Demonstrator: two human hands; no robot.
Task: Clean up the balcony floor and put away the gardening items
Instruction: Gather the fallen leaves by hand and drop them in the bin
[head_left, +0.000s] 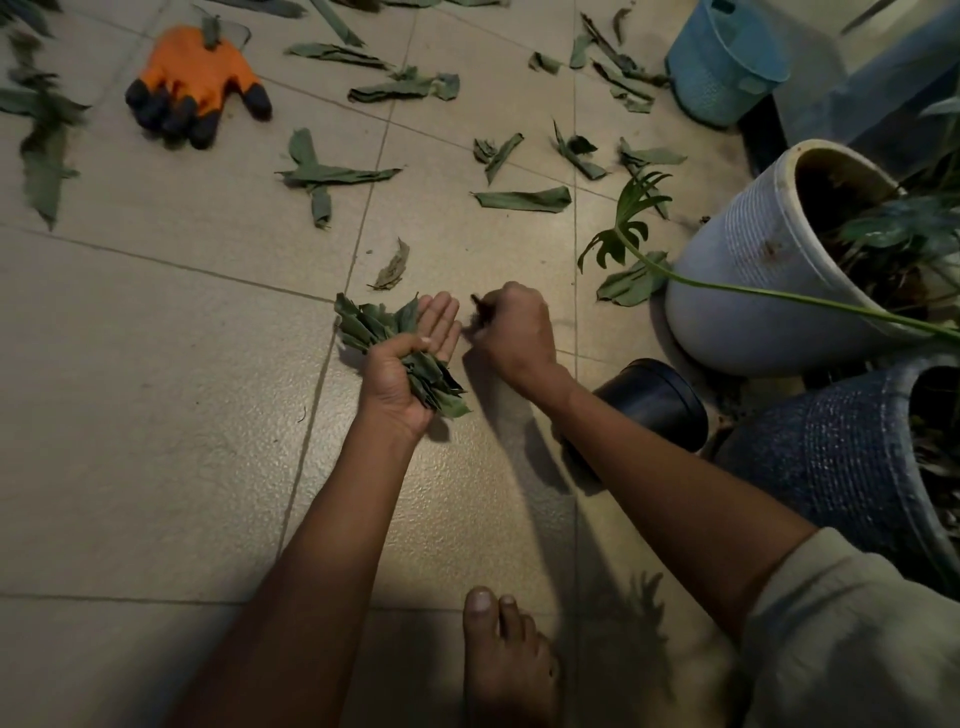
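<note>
One bunch of leaves (400, 348) fills the left hand (410, 358), its grip closed round the middle with thumb curled over and fingers partly straight behind. They are dull green, dry-looking, creased strips, packed together; the bunch's long axis runs from upper left, where the tips fan out, to lower right, where the ends stick out below the palm. Just beside it, the right hand (511, 327) hovers low over the tiled floor (156, 415), fingers curled, its grip narrow on a small dark scrap (480, 309) that is too small to name. Well over a dozen loose leaves (337, 176) lie scattered across the far tiles, pointing every way. One orange glove (195, 85) with dark fingertips lies flat at the upper left, fingers toward the viewer. Three pots stand at right: a pale ribbed pot (748, 280), a dark blue pot (831, 457) and a small black pot (649, 402) on its side. One blue basket (722, 62) sits behind them.
</note>
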